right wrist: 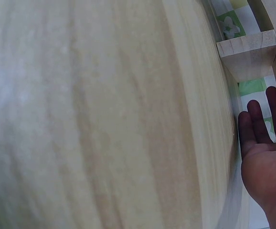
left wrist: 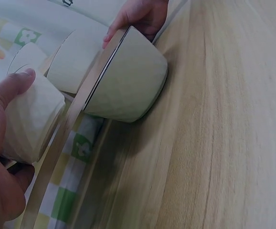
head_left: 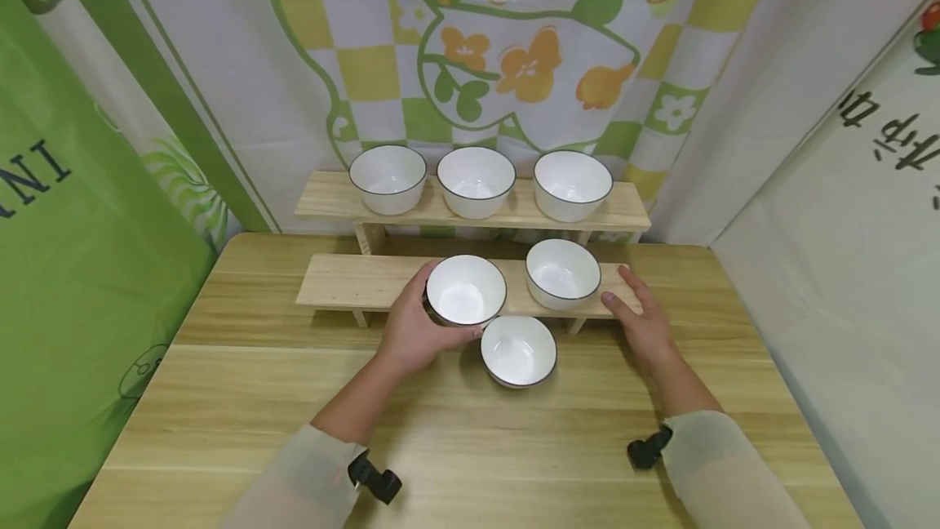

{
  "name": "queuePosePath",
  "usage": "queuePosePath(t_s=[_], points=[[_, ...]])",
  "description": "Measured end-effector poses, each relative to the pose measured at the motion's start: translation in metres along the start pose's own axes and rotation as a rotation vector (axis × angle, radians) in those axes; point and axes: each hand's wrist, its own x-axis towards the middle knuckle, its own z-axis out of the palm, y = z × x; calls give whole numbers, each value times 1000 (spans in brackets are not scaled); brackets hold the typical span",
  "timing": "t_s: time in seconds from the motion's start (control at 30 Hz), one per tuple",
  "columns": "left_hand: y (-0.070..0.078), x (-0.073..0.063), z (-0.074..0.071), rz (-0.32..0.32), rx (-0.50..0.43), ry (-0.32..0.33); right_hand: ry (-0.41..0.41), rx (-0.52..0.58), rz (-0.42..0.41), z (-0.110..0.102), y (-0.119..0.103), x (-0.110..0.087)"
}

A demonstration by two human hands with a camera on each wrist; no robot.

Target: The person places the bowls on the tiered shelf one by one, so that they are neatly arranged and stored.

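My left hand (head_left: 419, 325) grips a white bowl with a dark rim (head_left: 466, 291) from its left side, thumb in front and fingers behind. That bowl is over the middle of the lower wooden shelf (head_left: 352, 280). A second white bowl (head_left: 561, 274) sits toward the right of this shelf. Just right of it, my right hand (head_left: 648, 325) is at the shelf's end, its thumb beside the bowl; in the right wrist view several fingers (right wrist: 257, 124) are stretched out. A third bowl (head_left: 518, 352) stands on the table in front of the shelf.
Behind, a higher wooden shelf (head_left: 624, 206) carries three more white bowls (head_left: 476, 182) in a row. Both shelves stand on a wood-grain table (head_left: 587, 447). Patterned curtains (head_left: 367, 39) hang at the back and sides.
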Motion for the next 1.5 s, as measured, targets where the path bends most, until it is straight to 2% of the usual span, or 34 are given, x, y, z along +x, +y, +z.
queuePosePath(t_s=[0.33, 1.0, 1.27, 1.5], points=[[0, 7, 8, -65, 19, 3, -4, -35, 9, -1, 5, 3], [-2, 28, 18, -42, 26, 40, 7, -4, -4, -1, 11, 8], [-4, 31, 19, -45, 35, 41, -3, -11, 11, -1, 4, 3], [-2, 31, 18, -47, 11, 12, 6, -39, -2, -1, 10, 6]])
